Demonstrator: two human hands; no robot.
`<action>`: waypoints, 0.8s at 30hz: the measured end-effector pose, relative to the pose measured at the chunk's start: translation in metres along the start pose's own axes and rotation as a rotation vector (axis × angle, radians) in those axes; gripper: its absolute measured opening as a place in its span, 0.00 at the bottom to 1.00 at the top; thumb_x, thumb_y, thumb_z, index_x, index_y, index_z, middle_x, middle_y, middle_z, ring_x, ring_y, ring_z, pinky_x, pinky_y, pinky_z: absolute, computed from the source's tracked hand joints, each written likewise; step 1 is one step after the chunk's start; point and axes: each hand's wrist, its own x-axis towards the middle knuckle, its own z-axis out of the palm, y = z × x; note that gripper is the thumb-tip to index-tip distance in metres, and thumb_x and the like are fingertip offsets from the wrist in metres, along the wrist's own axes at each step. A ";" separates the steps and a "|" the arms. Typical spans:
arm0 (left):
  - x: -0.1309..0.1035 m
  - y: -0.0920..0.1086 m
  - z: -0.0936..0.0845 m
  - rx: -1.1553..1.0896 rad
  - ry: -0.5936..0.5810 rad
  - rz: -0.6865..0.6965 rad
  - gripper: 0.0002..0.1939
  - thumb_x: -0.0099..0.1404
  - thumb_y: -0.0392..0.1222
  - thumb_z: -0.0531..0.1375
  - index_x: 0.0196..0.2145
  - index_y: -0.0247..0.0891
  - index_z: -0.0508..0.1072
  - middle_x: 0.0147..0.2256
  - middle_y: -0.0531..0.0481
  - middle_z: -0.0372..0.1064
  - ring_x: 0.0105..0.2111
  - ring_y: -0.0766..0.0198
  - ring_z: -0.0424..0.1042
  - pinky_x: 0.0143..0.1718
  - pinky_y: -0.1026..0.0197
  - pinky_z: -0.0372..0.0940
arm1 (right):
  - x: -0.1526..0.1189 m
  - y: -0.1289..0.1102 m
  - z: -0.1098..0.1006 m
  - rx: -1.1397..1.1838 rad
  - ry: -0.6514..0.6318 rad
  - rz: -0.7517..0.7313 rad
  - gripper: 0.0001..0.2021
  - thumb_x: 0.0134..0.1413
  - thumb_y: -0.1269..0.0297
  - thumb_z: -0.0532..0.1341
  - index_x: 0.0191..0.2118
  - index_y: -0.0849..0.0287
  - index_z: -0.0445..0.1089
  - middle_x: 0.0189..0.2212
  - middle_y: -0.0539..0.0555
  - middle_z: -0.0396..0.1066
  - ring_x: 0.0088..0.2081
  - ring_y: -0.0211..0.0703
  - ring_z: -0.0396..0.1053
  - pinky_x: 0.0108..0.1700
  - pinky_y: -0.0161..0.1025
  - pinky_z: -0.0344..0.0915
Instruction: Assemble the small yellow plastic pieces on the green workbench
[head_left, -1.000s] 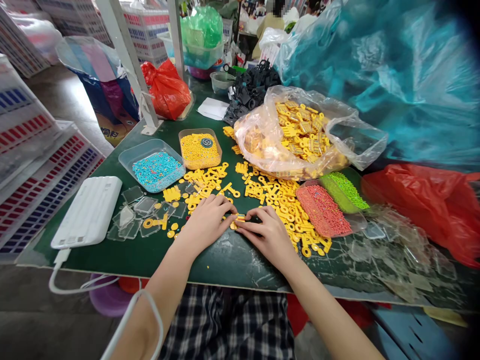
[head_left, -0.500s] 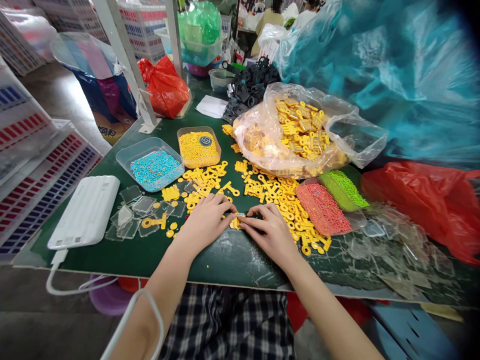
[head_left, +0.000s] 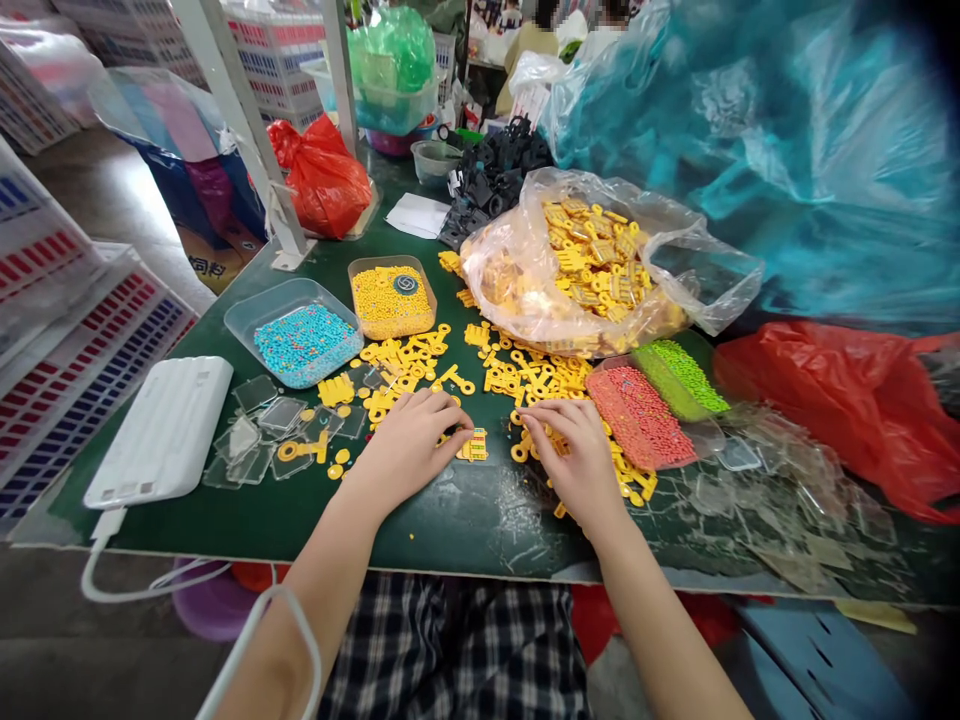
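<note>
My left hand has its thumb and index finger on the left edge of a small yellow plastic piece, which lies flat on the table. Rows of coloured beads show in its slots. To the right, my right hand is apart from that piece, thumb and index finger pinched together. Whatever is between those fingertips is too small to make out. Beneath and beyond that hand spread loose yellow plastic parts, some with rings. A tub of pink-red beads and one of green beads stand beside it.
Left of my hands are a tub of blue beads, a tub of yellow beads, clear plastic squares and a white power bank with its cable. A plastic bag of yellow parts and black parts lie further back.
My right hand has moved away from the yellow piece to the right, over the loose parts. My left hand stays at the piece, whose bead rows are now more exposed.
</note>
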 end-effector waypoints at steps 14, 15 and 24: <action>-0.002 -0.005 0.001 -0.083 0.006 0.021 0.10 0.71 0.41 0.52 0.41 0.40 0.73 0.42 0.48 0.73 0.45 0.57 0.68 0.49 0.52 0.62 | -0.014 -0.013 -0.019 -0.104 -0.225 -0.064 0.11 0.64 0.63 0.56 0.45 0.54 0.76 0.43 0.57 0.74 0.47 0.51 0.67 0.48 0.52 0.69; -0.002 -0.005 0.001 -0.067 0.009 0.005 0.09 0.71 0.41 0.53 0.41 0.40 0.73 0.43 0.48 0.72 0.45 0.56 0.67 0.50 0.51 0.62 | -0.016 -0.016 -0.014 -0.127 -0.232 -0.082 0.11 0.63 0.63 0.57 0.45 0.55 0.76 0.44 0.58 0.74 0.48 0.52 0.66 0.49 0.53 0.68; -0.003 -0.007 0.007 0.058 0.030 -0.070 0.12 0.69 0.47 0.55 0.46 0.42 0.72 0.48 0.46 0.67 0.50 0.51 0.63 0.54 0.46 0.59 | -0.023 -0.025 0.007 -0.196 -0.179 -0.095 0.09 0.60 0.66 0.60 0.40 0.52 0.78 0.46 0.58 0.74 0.50 0.55 0.64 0.49 0.55 0.67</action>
